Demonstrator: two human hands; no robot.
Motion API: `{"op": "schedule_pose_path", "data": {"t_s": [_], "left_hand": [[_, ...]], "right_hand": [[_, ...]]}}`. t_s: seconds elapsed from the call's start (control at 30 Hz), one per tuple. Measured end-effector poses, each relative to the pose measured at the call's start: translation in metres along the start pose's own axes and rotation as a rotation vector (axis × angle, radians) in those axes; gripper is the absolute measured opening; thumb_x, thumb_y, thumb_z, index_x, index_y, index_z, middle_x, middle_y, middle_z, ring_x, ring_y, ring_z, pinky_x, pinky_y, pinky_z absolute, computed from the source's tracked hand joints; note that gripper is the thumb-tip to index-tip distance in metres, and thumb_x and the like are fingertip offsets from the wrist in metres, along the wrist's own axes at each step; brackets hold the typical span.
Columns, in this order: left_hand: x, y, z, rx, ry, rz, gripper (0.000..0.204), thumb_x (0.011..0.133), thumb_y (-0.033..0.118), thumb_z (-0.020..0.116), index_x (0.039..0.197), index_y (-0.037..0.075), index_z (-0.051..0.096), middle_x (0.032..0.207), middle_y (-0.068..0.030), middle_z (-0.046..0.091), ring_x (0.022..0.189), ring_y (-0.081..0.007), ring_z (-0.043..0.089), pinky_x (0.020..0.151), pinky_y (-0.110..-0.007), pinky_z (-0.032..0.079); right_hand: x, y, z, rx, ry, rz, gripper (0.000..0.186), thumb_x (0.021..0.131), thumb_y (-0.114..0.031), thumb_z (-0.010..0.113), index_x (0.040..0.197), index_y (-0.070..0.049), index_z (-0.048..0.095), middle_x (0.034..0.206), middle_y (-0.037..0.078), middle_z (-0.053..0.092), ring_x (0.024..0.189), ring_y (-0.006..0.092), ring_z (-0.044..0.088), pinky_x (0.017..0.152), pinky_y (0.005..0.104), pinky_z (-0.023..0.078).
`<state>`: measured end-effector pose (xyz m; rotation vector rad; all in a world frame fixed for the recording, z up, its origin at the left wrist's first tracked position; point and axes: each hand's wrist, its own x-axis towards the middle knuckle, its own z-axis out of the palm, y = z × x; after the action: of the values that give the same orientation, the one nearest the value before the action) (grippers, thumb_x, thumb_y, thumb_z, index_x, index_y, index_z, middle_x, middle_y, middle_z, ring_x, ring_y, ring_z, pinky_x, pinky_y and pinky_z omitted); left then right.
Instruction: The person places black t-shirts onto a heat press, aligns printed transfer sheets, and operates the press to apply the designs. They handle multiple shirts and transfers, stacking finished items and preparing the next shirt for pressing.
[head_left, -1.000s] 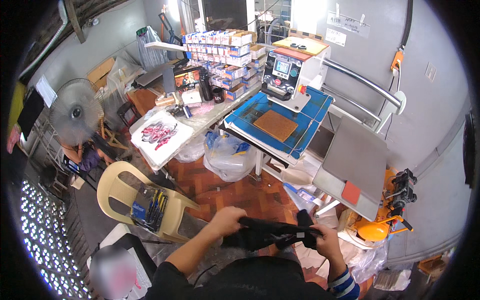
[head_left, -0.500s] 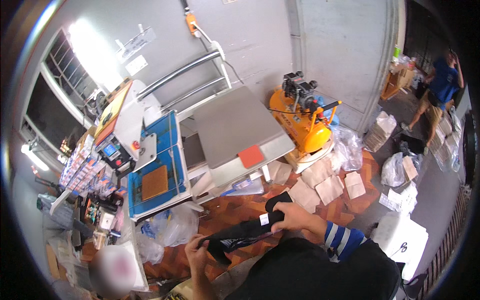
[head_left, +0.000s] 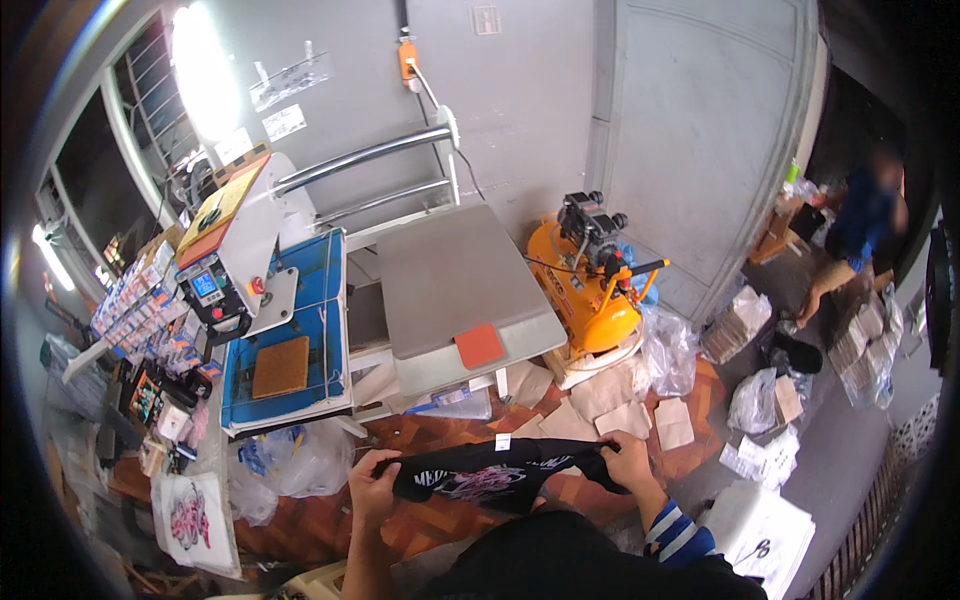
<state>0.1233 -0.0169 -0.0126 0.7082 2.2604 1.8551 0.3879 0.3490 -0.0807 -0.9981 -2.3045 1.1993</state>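
A black T-shirt (head_left: pixel 470 476) with a white and pink print hangs stretched out in front of me, above the tiled floor. Its left end is pinched in my left hand (head_left: pixel 374 486), the thumb on top. My right hand (head_left: pixel 628 464) grips the opposite end, fingers closed round the cloth. A small white label (head_left: pixel 502 441) stands up at the middle of the shirt's upper edge. The lower part of the garment drops out of sight near my body.
Ahead stands a heat press with a grey platen (head_left: pixel 445 280), an orange-red pad (head_left: pixel 479 346) and a blue bed (head_left: pixel 245 370). An orange air compressor (head_left: pixel 595 320) is beyond. Brown paper packets (head_left: pixel 674 424) lie on the floor. Another person (head_left: pixel 862 220) is at far right.
The shirt was bunched between my hands and now is spread wide, its print showing. My hands have moved apart. The view has shifted, and the other person leans lower.
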Motion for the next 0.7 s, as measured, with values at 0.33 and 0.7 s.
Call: {"op": "schedule_pose_path", "data": {"t_s": [0.33,0.7], "left_hand": [[-0.017,0.028,0.009,0.163,-0.081,0.152,0.016,0.084,-0.004,0.074,0.099,0.001,0.073,0.087,-0.0080,0.071,0.079,-0.0174,0.068,0.073,-0.029,0.053],[-0.101,-0.011,-0.057,0.125,0.085,-0.200,0.014,0.087,-0.003,0.069,0.100,-0.002,0.071,0.088,-0.0101,0.073,0.081,-0.0150,0.067,0.075,-0.030,0.053]], "right_hand": [[0.039,-0.019,-0.075,-0.277,0.030,-0.061,0.017,0.082,-0.007,0.073,0.098,-0.003,0.078,0.083,0.016,0.074,0.077,0.0254,0.073,0.071,0.0361,0.055],[0.032,-0.042,0.019,0.116,-0.214,-0.068,0.012,0.088,0.005,0.067,0.099,0.003,0.071,0.085,0.007,0.071,0.078,0.0123,0.066,0.074,0.0272,0.053]]}}
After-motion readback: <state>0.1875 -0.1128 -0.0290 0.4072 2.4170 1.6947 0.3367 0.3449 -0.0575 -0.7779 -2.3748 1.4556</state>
